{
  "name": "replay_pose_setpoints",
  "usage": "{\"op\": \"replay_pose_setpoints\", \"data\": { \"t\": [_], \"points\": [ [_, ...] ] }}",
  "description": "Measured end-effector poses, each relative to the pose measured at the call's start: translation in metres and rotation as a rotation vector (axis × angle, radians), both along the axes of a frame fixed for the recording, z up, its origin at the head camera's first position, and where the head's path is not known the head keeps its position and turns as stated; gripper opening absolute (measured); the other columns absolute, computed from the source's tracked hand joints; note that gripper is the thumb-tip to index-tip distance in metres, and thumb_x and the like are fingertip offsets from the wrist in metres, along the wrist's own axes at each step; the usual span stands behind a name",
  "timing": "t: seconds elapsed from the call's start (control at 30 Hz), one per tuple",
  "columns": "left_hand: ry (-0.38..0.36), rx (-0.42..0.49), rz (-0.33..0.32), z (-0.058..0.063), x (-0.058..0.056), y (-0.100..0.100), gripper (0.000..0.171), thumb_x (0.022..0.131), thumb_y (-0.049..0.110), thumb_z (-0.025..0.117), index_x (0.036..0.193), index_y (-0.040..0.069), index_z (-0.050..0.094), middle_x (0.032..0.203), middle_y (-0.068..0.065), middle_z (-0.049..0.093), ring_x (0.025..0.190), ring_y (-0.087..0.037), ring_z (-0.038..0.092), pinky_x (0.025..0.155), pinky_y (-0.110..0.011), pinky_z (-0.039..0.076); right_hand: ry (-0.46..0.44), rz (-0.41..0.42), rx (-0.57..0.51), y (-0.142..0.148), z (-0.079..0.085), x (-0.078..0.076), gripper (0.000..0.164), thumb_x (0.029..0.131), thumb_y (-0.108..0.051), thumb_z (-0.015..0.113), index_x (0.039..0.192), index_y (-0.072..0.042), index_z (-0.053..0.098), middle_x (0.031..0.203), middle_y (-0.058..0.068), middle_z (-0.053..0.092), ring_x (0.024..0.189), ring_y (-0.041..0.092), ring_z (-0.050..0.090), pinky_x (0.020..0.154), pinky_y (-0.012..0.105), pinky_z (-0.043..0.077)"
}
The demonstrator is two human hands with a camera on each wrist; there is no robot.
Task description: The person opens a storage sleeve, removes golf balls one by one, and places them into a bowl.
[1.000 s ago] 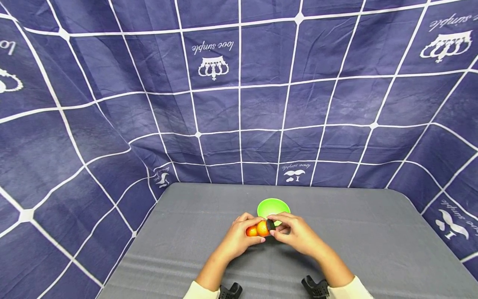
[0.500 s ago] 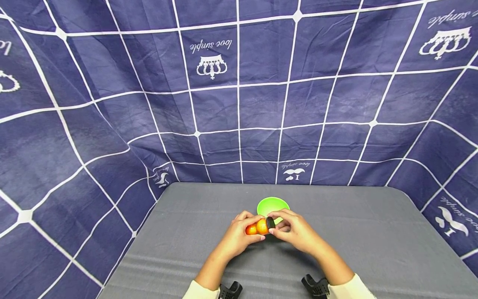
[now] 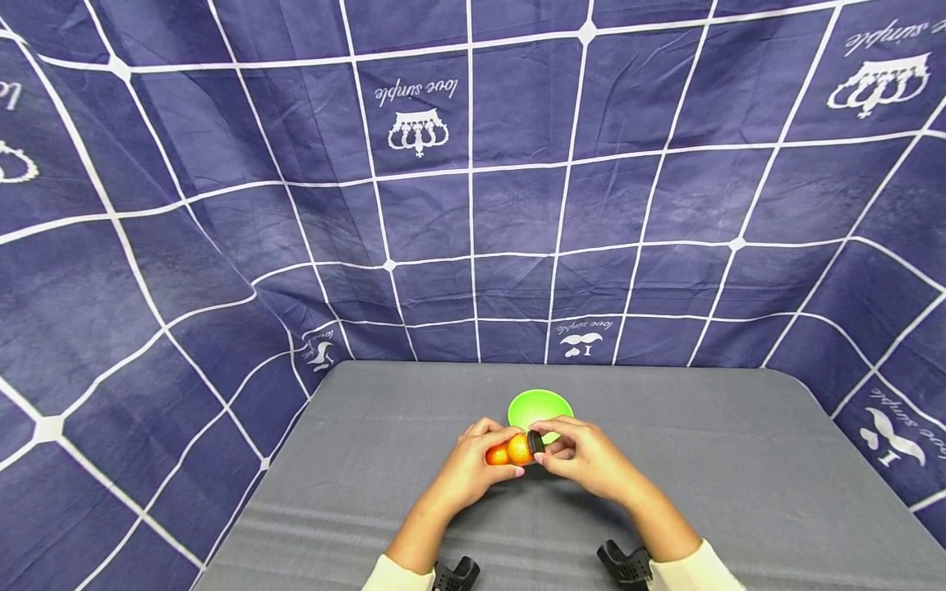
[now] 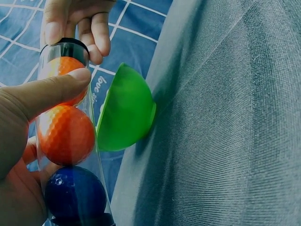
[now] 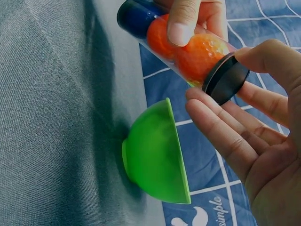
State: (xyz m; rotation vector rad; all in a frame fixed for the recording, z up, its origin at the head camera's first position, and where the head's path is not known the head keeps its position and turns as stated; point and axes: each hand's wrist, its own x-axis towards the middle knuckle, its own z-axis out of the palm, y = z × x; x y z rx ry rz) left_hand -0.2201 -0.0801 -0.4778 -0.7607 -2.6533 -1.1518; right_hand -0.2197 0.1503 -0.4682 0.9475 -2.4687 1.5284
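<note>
My left hand (image 3: 467,469) grips a clear plastic tube (image 4: 97,165) around its side, with the thumb across the front. Inside the tube are two orange dimpled balls (image 4: 67,135), which look like golf balls, and a dark blue ball (image 4: 75,193) at the far end from the cap. A black cap (image 5: 227,80) sits on the tube's right end. Thumb and fingers of my right hand (image 3: 593,465) pinch this cap at its rim. In the head view the blue ball is hidden by my left hand.
Just beyond the hands, a green bowl (image 3: 538,405) stands upright on the grey cloth-covered table (image 3: 399,410). A blue curtain with white lines (image 3: 517,213) hangs behind the table and along both sides. Black wrist mounts (image 3: 624,565) sit below the forearms.
The tube and both hands stay almost in place over the table. My right fingers shift slightly on the black cap, and the head view moves a little.
</note>
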Motion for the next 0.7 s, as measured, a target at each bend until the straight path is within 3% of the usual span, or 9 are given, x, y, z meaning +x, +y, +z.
{"op": "replay_pose_setpoints", "data": {
  "t": [0.4,0.7],
  "points": [
    [0.021,-0.015,0.034,-0.0009,-0.0003,-0.0001,0.049,0.077,0.026,0.088,0.123,0.025,0.072,0.104,0.004,0.062,0.102,-0.017,0.056,0.09,-0.037,0.04,-0.019,-0.031,-0.04,-0.0037,-0.0022,0.0013,0.039,0.089,-0.014,0.077,0.124,-0.001,0.065,0.114,0.016,0.067,0.086,0.008,0.071,0.076,0.025,0.061],
    [-0.007,0.003,0.008,-0.0009,-0.0006,-0.0006,0.048,0.077,0.025,0.088,0.123,0.027,0.072,0.103,0.005,0.062,0.101,-0.015,0.054,0.088,-0.034,0.039,-0.065,0.017,-0.049,0.0021,0.0,-0.0001,0.04,0.09,-0.012,0.076,0.126,0.001,0.065,0.118,0.02,0.066,0.087,0.009,0.072,0.078,0.028,0.061]
  ]
}}
